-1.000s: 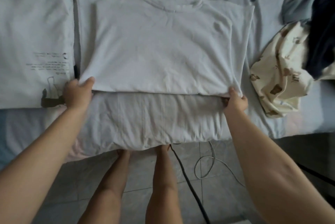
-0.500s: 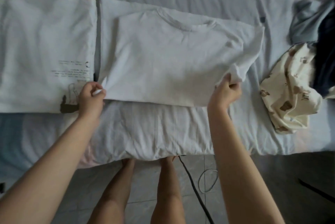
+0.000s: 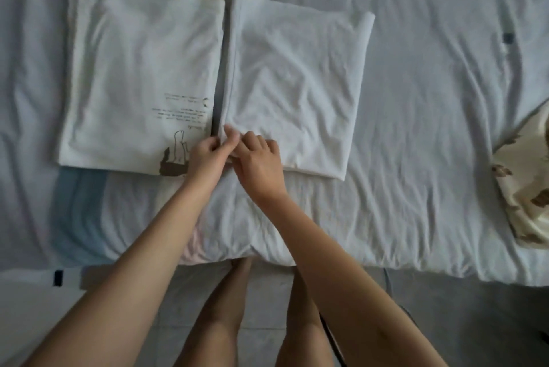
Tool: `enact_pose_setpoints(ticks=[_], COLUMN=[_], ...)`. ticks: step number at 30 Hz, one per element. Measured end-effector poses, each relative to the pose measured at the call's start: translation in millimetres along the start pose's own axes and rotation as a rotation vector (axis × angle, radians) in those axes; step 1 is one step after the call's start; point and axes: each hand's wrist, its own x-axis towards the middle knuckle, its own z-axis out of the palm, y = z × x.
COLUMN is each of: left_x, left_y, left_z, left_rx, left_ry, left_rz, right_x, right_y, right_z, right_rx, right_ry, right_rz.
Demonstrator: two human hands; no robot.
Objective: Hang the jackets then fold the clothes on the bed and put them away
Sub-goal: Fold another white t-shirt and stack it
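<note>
Bedsheet (image 3: 430,129) lies wrinkled above tiled floor (image 3: 475,322) — left hand (image 3: 208,158) and right hand (image 3: 260,164) pinch folded white shirt (image 3: 297,84).

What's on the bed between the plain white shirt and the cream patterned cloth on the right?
Only bare, wrinkled sheet between the plain white shirt and the cream patterned cloth, in the head view.

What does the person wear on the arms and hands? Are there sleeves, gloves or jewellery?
Nothing visible. The left forearm and right forearm are bare up to the picture's edge, with no sleeve in view. The left hand and right hand have no gloves; no watch, bracelet or ring shows.
</note>
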Motion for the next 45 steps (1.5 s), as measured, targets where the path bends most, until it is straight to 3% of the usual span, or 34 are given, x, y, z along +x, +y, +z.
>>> enact_pose_setpoints(ticks=[2,5,8,13,19,23,28,30,35,38,45], left_x=[2.3,2.6,3.0,1.6,-16.7,-21.0,20.1,34.1,39.1,53.7,72.8], left_y=[-3.5,-4.2,-11.6,-15.3,-11.4,18.2,155.0,210.8,323.9,326.8,274.8], left_z=[-1.9,-2.6,-9.0,-14.6,-14.0,-3.7,12.1,13.6,8.3,10.3,30.2], left_rx=[0.001,0.040,0.018,0.040,-0.203,-0.421,-0.479,-0.499,-0.561,-0.471,-0.317], left_ry=[0.022,0.041,0.029,0.024,0.176,0.166,-0.027,-0.008,-0.004,0.001,0.031], left_rz=[0.033,0.018,0.009,0.035,-0.051,-0.129,0.071,0.162,0.444,0.487,0.458], right_x=[-8.7,-24.3,-44.1,-71.2,-77.0,-61.7,61.5,104.6,167.6,171.8,142.9], right_y=[9.7,38.4,72.7,111.9,107.4,106.4,113.5,113.4,91.6,94.5,120.0], right_z=[-2.4,-14.9,-35.6,-68.3,-88.8,-108.3,-186.8,-222.0,-307.9,-311.2,-271.7], right_rx=[-0.076,-0.156,-0.155,-0.102,0.406,0.624,0.800,0.789,0.757,0.721,0.612], right_ry=[0.029,0.114,0.032,0.023,-0.050,0.154,0.325,0.366,0.686,0.764,0.726], right_rz=[0.045,0.330,0.560,0.694,0.753,0.870,0.826,0.732,0.481,0.479,0.587])
